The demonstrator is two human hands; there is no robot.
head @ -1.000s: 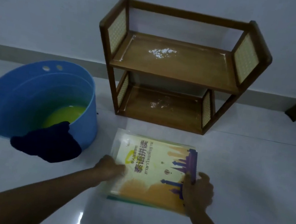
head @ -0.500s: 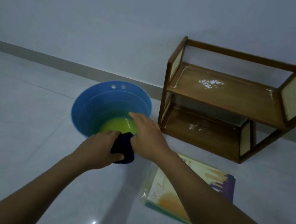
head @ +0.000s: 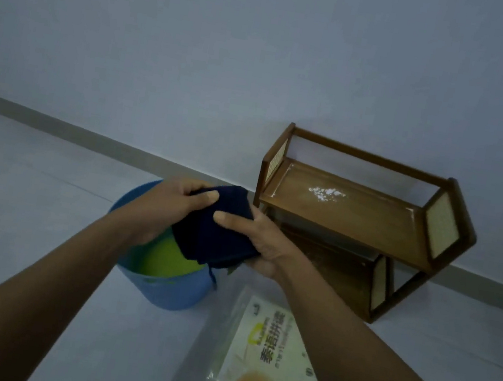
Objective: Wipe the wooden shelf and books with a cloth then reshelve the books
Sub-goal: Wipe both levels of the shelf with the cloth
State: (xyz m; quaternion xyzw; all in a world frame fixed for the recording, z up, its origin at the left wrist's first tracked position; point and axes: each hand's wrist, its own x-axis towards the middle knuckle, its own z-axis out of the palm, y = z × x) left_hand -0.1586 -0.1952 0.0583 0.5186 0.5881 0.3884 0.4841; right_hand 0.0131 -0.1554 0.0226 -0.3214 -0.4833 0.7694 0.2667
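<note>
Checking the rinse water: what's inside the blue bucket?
The blue bucket holds yellow-green liquid. The dark cloth, gripped by the left hand and right hand above the rim, hides much of the interior.

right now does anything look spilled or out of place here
Yes: a patch of white powder lies on the top board of the wooden shelf, with fainter specks below. The books lie on the floor, unshelved. Both hands hold the cloth.
</note>
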